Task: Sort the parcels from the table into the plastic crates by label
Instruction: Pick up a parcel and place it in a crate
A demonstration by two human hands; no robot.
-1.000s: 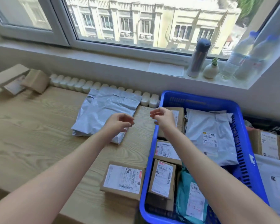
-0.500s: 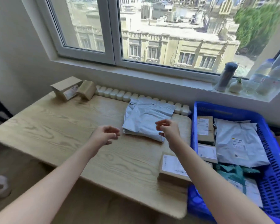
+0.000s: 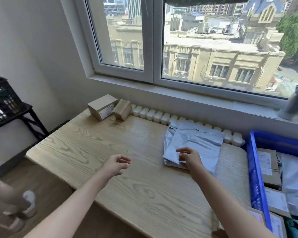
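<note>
- grey mailer (image 3: pixel 198 143) lies flat on table (image 3: pixel 93 148), just beside blue crate (image 3: pixel 257 177)
- left hand (image 3: pixel 116 164) and right hand (image 3: pixel 190 158) loosely curled, both empty; right is over mailer's near corner
- mailer looks soft, light, slick: pinch an edge, support underneath

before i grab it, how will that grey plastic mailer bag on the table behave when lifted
The crinkled grey plastic mailer bag will probably flop and sag, since its film is creased and folded. Its smooth surface may slip, so pinch an edge. It lies fairly flat on the pale wooden table, so it is likely light.
</note>
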